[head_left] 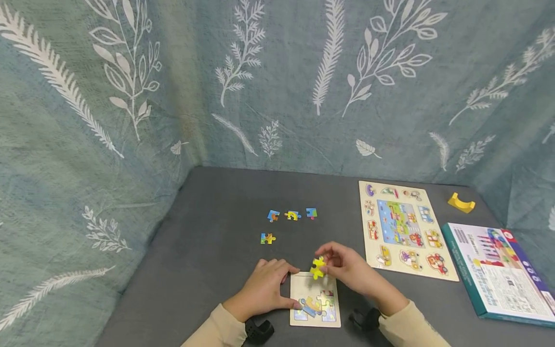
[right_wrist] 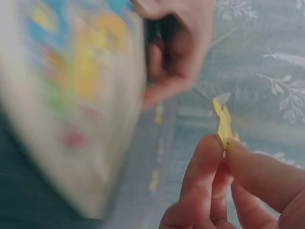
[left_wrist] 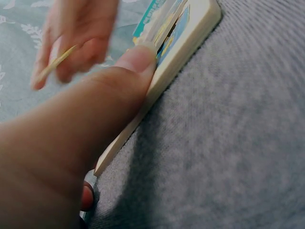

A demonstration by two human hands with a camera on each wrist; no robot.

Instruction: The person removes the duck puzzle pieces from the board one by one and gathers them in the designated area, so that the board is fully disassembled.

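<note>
I have the right hand point(head_left: 347, 267) pinching a yellow piece point(head_left: 318, 267) between finger and thumb, at the top edge of the board point(head_left: 299, 285). My left hand point(head_left: 270, 285) is spread out, its thumb on the board's left side. Some pieces sit on the board, and four pieces point(head_left: 292, 215) lie past it on the surface point(head_left: 208, 250).

Head view looks down; close wrist views share the board point(head_left: 302, 286)
</note>
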